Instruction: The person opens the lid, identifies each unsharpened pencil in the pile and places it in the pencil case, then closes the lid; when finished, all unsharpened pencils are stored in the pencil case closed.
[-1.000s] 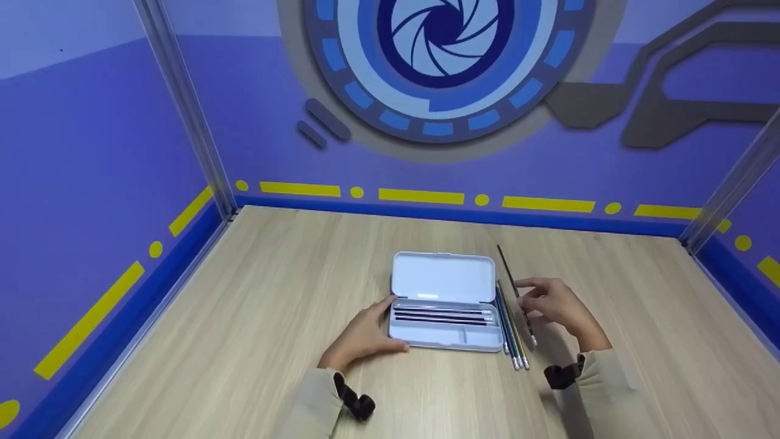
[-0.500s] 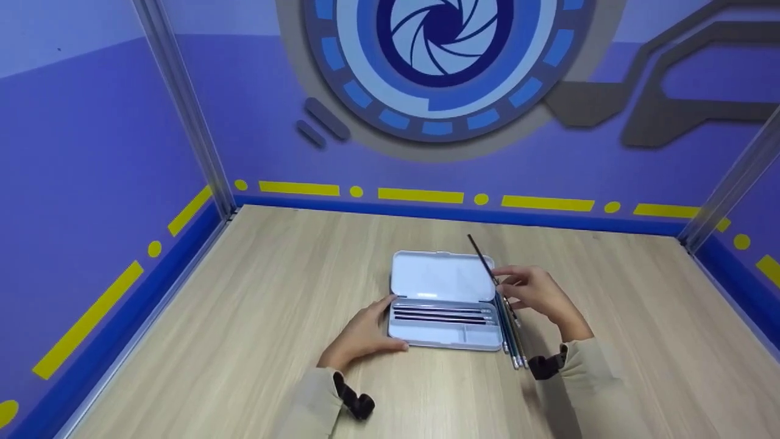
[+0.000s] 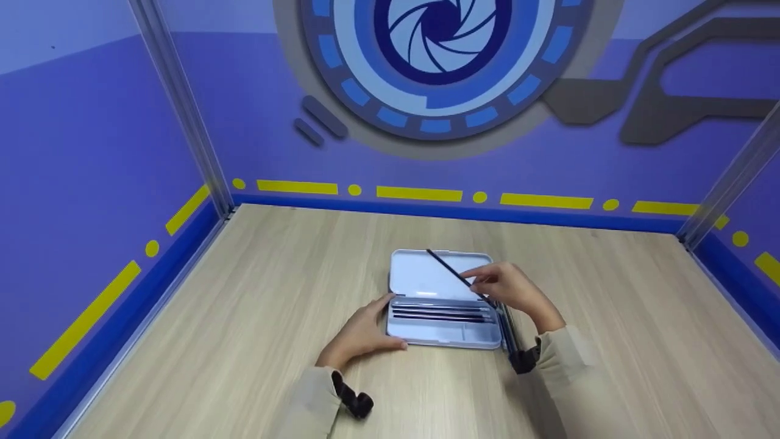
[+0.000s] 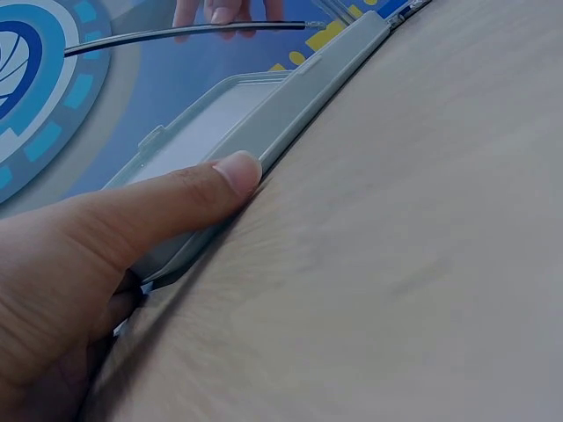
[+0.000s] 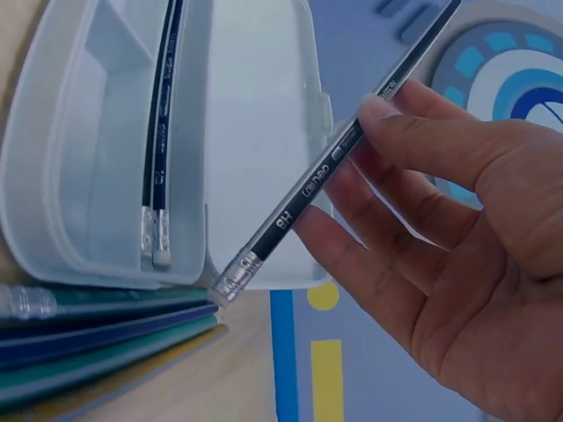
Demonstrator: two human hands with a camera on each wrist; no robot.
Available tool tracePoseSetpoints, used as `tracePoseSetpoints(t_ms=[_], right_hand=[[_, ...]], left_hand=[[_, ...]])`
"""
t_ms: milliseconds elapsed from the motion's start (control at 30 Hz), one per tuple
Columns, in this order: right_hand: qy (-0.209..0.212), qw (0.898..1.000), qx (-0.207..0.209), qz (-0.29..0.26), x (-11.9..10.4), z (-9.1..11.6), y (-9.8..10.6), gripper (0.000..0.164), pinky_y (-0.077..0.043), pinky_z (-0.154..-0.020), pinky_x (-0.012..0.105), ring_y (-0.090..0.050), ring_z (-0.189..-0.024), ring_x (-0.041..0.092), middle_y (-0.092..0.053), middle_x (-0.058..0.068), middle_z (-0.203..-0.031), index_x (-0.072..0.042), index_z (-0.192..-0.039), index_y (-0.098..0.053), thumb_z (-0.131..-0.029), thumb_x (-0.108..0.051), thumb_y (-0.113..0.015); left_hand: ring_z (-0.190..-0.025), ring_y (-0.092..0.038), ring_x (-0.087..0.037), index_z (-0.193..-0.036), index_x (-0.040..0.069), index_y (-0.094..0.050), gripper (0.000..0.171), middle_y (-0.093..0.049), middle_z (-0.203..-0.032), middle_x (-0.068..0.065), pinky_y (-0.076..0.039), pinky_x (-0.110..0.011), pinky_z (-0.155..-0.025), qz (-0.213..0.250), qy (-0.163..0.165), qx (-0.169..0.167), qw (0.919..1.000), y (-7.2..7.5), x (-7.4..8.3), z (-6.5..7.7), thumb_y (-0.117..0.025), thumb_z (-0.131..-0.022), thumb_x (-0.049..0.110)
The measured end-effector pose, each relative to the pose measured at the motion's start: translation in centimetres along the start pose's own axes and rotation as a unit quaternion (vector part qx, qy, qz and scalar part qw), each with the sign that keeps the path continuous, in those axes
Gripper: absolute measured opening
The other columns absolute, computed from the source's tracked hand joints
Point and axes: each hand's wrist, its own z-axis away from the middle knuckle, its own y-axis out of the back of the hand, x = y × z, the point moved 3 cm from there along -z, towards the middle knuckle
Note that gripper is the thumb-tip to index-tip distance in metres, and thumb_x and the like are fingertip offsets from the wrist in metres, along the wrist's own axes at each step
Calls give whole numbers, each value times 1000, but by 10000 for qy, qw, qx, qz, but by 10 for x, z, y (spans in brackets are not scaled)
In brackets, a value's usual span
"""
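Note:
A white pencil case lies open on the table, its lid folded back. Several dark pencils with white erasers lie in its rear compartment. My left hand grips the case's left end, the thumb on its front wall in the left wrist view. My right hand pinches a black HB pencil between thumb and fingers. That pencil slants above the lid, eraser end toward the case's right hinge. Green, blue and yellow pencils lie beside the case's right end, partly covered by the right wrist in the head view.
The wooden table is bounded by a blue wall at the back and panels at the sides. A small divider splits the front compartment of the case near its right end. Black straps sit on both wrists.
My right hand has carried the black pencil leftward from beside the loose pencils to above the lid, tilting it further left. My left hand stays on the case.

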Motion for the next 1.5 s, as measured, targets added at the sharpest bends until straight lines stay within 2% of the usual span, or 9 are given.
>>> tracePoseSetpoints(t_ms=[200, 333, 467, 733, 1033, 1300, 1500], right_hand=[[115, 9996, -212, 157, -4, -9, -11, 28, -54, -65, 25, -63, -74, 19, -73, 9, -91, -10, -110, -74, -86, 1, -66], [-9, 9992, -322, 241, -6, -12, -19, 28, -58, -71, 30, -62, -76, 15, -74, 8, -96, -12, -107, -75, -86, 3, -65], [50, 9979, -387, 510, -9, -16, -27, 29, -59, -77, 36, -63, -80, 14, -74, 6, -101, -14, -104, -77, -86, 5, -63], [455, 9919, -457, 1096, -16, -19, -38, 32, -58, -82, 39, -68, -90, 15, -75, 4, -99, -14, -99, -78, -84, 9, -61], [479, 9892, -513, 1286, -14, -20, -46, 31, -58, -81, 39, -68, -86, 15, -75, 6, -94, -10, -95, -79, -80, 12, -62], [-124, 9894, -529, 1350, -10, -18, -54, 24, -57, -86, 39, -69, -92, 16, -75, 2, -96, -13, -95, -79, -82, 4, -67], [5, 9878, -407, 1502, -11, -20, -58, 24, -58, -81, 39, -69, -86, 14, -76, 3, -95, -12, -93, -79, -82, 4, -66]], left_hand=[[-140, -35, -34, -149, 12, -35, 107, -39, -151, -15, -29, -49, -116, -34, -9, 10, 10000, 1, 1, 0, -88, -62, 43], [-140, -35, -33, -149, 13, -35, 107, -39, -151, -14, -30, -47, -116, -80, 33, -30, 10000, 0, 1, 0, -88, -62, 44], [-139, -36, -33, -149, 13, -35, 106, -40, -151, -14, -30, -48, -115, -80, 39, -22, 10000, 0, 0, 1, -88, -62, 44], [-138, -38, -32, -148, 13, -38, 104, -42, -149, -14, -33, -47, -114, -47, -16, 60, 10000, 1, 0, 2, -88, -62, 43], [-139, -37, -33, -149, 13, -36, 105, -41, -150, -16, -31, -46, -115, 25, 4, 12, 10000, 1, 2, 1, -88, -62, 41], [-139, -37, -32, -148, 12, -37, 106, -41, -150, -15, -30, -46, -116, 103, -83, -6, 9999, -1, 2, -1, -89, -61, 41], [-138, -38, -32, -148, 11, -37, 106, -42, -149, -16, -31, -46, -115, 108, -138, 57, 9998, 1, 0, 1, -89, -61, 41]])
